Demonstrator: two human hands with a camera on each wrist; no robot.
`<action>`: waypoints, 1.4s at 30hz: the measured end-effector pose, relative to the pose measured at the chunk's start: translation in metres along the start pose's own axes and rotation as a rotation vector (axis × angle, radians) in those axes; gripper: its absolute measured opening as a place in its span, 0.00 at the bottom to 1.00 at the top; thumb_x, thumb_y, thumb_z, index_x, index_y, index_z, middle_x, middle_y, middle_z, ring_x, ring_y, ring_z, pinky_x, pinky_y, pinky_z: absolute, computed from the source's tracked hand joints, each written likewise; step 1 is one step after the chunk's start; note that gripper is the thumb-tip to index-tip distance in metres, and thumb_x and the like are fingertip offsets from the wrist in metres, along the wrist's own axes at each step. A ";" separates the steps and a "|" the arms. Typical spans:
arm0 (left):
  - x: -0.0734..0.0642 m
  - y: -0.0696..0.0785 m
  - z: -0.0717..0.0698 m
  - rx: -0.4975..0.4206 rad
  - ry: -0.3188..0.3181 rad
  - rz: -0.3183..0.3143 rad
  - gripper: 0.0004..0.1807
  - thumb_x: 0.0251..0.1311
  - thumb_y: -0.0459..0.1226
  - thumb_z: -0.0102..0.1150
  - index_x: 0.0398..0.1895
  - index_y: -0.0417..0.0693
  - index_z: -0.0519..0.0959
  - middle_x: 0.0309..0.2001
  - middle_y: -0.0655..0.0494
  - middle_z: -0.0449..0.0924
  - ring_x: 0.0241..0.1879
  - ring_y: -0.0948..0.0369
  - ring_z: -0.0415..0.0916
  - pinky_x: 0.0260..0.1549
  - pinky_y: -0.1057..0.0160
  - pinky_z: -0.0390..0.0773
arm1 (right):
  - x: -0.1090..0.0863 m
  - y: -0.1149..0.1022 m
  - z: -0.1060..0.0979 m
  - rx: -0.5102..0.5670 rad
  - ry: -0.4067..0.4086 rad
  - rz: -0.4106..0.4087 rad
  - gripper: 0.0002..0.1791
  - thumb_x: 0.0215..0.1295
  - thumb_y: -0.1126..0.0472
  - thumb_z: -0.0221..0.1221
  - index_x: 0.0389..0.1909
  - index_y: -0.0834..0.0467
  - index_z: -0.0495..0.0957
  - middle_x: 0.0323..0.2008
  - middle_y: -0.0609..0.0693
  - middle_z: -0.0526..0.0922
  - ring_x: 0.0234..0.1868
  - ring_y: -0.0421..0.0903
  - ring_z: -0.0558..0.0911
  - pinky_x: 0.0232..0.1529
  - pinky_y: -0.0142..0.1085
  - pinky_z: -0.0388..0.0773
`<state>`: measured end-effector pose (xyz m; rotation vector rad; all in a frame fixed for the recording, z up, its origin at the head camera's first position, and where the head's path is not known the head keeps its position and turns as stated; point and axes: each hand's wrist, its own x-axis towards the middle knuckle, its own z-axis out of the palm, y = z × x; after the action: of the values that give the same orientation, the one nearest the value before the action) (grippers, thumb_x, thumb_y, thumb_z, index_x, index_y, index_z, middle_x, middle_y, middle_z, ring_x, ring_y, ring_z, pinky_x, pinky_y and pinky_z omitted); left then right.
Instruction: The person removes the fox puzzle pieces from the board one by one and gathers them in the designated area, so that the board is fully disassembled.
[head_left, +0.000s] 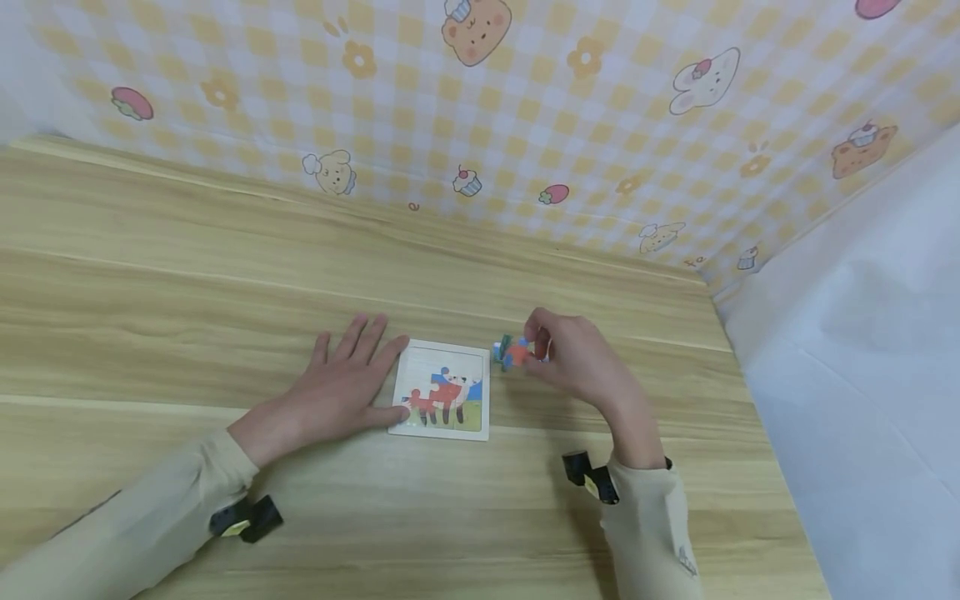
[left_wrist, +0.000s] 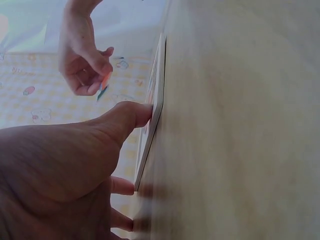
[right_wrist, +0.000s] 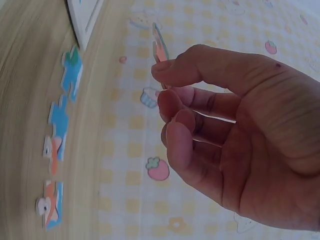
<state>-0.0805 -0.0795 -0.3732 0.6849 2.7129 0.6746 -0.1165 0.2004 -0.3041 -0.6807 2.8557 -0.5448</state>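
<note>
A square jigsaw tray (head_left: 485, 400) with a pale rim lies on the table. Inside it, joined puzzle pieces (head_left: 450, 393) show part of a red and white animal with dark legs on grass. My left hand (head_left: 341, 387) rests at the tray's left side, fingers spread, the thumb on its rim in the left wrist view. Right of the tray, my right hand (head_left: 583, 358) pinches a flat orange and green puzzle piece (right_wrist: 161, 52) between thumb and fingertips, held above the table. Its other fingers curl loosely.
Loose pieces lie in a row on the table right of the tray: a blue and green piece (right_wrist: 72, 70), a blue and orange piece (right_wrist: 57, 127) and an orange-white one (right_wrist: 52, 205). A checkered cloth (head_left: 420, 108) hangs behind the wooden table (head_left: 187, 275); white sheeting (head_left: 862, 375) is at right.
</note>
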 end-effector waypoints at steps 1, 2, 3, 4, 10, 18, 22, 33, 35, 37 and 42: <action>0.000 0.000 0.000 0.001 0.000 0.001 0.48 0.53 0.54 0.61 0.71 0.41 0.52 0.71 0.35 0.38 0.69 0.39 0.30 0.56 0.29 0.35 | -0.001 0.002 -0.001 0.001 -0.001 0.008 0.10 0.50 0.67 0.64 0.32 0.59 0.74 0.22 0.46 0.75 0.22 0.42 0.71 0.26 0.34 0.71; -0.001 0.000 -0.001 0.001 -0.001 0.002 0.48 0.53 0.54 0.61 0.71 0.41 0.52 0.71 0.35 0.38 0.69 0.39 0.30 0.56 0.29 0.35 | -0.002 0.004 -0.001 0.003 -0.009 0.016 0.10 0.50 0.67 0.64 0.32 0.59 0.74 0.22 0.46 0.75 0.22 0.42 0.72 0.26 0.34 0.71; -0.001 0.000 -0.001 0.001 0.000 0.002 0.48 0.53 0.54 0.62 0.70 0.41 0.52 0.71 0.35 0.38 0.69 0.39 0.30 0.56 0.29 0.35 | -0.003 0.006 0.000 0.007 -0.021 0.026 0.09 0.50 0.67 0.64 0.32 0.59 0.74 0.23 0.46 0.75 0.22 0.41 0.71 0.26 0.34 0.71; -0.002 -0.001 -0.001 0.001 0.000 0.003 0.48 0.53 0.54 0.62 0.70 0.41 0.52 0.71 0.35 0.38 0.69 0.39 0.31 0.56 0.29 0.35 | -0.004 0.007 0.000 0.010 -0.036 0.035 0.09 0.51 0.67 0.63 0.32 0.59 0.74 0.23 0.46 0.75 0.22 0.41 0.71 0.26 0.34 0.71; -0.003 -0.003 -0.002 -0.003 -0.004 0.001 0.49 0.52 0.54 0.62 0.70 0.41 0.53 0.71 0.36 0.38 0.69 0.40 0.31 0.56 0.30 0.36 | -0.008 0.010 0.009 0.020 -0.119 0.074 0.10 0.52 0.66 0.66 0.31 0.57 0.74 0.23 0.45 0.75 0.24 0.41 0.71 0.28 0.34 0.71; -0.003 -0.003 -0.002 -0.004 -0.007 0.000 0.49 0.52 0.55 0.62 0.70 0.40 0.53 0.71 0.36 0.39 0.69 0.40 0.31 0.57 0.30 0.36 | -0.006 0.011 0.023 0.058 -0.203 0.075 0.09 0.51 0.66 0.66 0.29 0.57 0.74 0.20 0.44 0.72 0.22 0.40 0.70 0.25 0.32 0.69; -0.003 -0.003 -0.002 0.001 -0.004 0.003 0.49 0.52 0.55 0.62 0.70 0.39 0.54 0.71 0.36 0.39 0.69 0.39 0.32 0.56 0.30 0.36 | -0.006 0.009 0.025 0.045 -0.229 0.072 0.10 0.51 0.64 0.66 0.29 0.56 0.74 0.15 0.43 0.65 0.17 0.38 0.63 0.20 0.31 0.62; -0.001 -0.003 -0.002 -0.002 -0.004 0.008 0.49 0.52 0.56 0.62 0.70 0.40 0.53 0.71 0.36 0.39 0.69 0.40 0.32 0.56 0.29 0.37 | -0.004 0.010 0.028 -0.002 -0.242 0.052 0.10 0.51 0.63 0.66 0.30 0.55 0.73 0.14 0.42 0.62 0.16 0.37 0.60 0.20 0.30 0.59; -0.001 -0.003 -0.002 -0.004 -0.004 0.007 0.49 0.52 0.56 0.62 0.70 0.40 0.53 0.71 0.36 0.39 0.69 0.40 0.31 0.56 0.29 0.36 | -0.003 0.011 0.029 -0.019 -0.246 0.056 0.10 0.51 0.63 0.66 0.30 0.55 0.72 0.14 0.42 0.62 0.16 0.37 0.60 0.19 0.30 0.59; -0.001 -0.003 -0.002 0.001 -0.002 0.008 0.49 0.52 0.56 0.62 0.70 0.40 0.54 0.71 0.36 0.39 0.69 0.39 0.32 0.56 0.29 0.37 | -0.002 0.011 0.030 -0.030 -0.252 0.060 0.10 0.51 0.63 0.66 0.30 0.55 0.72 0.15 0.42 0.63 0.17 0.38 0.61 0.20 0.30 0.59; 0.000 -0.003 -0.002 0.012 0.001 0.009 0.49 0.51 0.56 0.62 0.69 0.39 0.54 0.71 0.36 0.39 0.69 0.39 0.32 0.56 0.29 0.38 | 0.000 0.011 0.031 -0.030 -0.269 0.078 0.10 0.52 0.63 0.65 0.30 0.56 0.72 0.16 0.43 0.65 0.18 0.39 0.63 0.20 0.30 0.60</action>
<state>-0.0822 -0.0825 -0.3732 0.6998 2.7182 0.6618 -0.1135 0.2000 -0.3372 -0.5937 2.6303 -0.3681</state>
